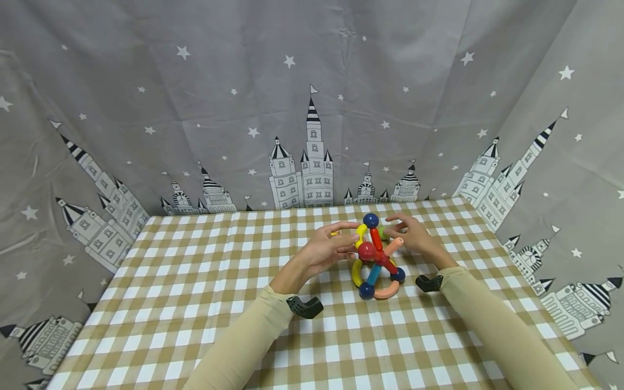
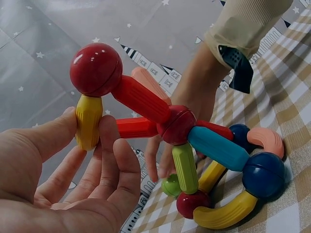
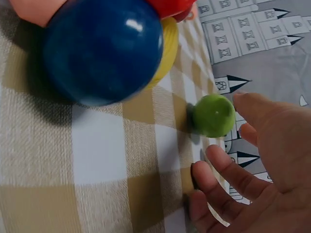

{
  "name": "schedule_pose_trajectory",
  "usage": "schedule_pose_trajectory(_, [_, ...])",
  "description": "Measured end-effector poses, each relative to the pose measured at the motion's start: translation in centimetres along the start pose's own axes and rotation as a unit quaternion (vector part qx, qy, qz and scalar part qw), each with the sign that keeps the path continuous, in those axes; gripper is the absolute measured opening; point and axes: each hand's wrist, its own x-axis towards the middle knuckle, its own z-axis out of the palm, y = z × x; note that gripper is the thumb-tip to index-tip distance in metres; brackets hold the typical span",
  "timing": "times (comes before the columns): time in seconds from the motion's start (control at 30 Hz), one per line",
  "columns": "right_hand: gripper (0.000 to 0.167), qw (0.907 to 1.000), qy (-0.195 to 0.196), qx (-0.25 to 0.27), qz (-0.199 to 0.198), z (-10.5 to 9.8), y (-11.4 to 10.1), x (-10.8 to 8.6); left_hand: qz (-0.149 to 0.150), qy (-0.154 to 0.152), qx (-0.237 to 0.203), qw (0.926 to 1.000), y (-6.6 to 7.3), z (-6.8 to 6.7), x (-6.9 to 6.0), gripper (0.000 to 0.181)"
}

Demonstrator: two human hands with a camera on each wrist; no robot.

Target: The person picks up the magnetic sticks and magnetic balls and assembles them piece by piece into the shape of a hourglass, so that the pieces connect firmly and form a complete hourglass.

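Observation:
A structure of coloured sticks and balls stands on the checked cloth, with a red ball joining several sticks at its middle. My left hand pinches a short yellow stick between thumb and fingers; a larger red ball sits on that stick's end. Behind the structure, my right hand has its fingers apart and loosely bent. Its thumb and fingertips lie close around a green ball, which rests on the cloth; whether they touch it I cannot tell.
The structure's base has dark blue balls and curved sticks, including a peach one. A brown-and-white checked cloth covers the table. Behind it hangs a grey curtain printed with castles and stars.

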Motion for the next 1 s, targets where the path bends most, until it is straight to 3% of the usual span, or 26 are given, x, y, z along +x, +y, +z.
schedule_pose_trajectory(0.27, [0.045,0.9987,0.006,-0.043,-0.028,1.3,0.1,1.0,-0.006,0.007,-0.001,1.0,0.1,0.1,-0.1,0.042])
schedule_pose_trajectory(1.0, [0.034,0.9988,-0.018,-0.034,-0.031,0.5,0.6,-0.2,-0.002,0.007,0.0,1.0,0.3,0.2,-0.2,0.043])
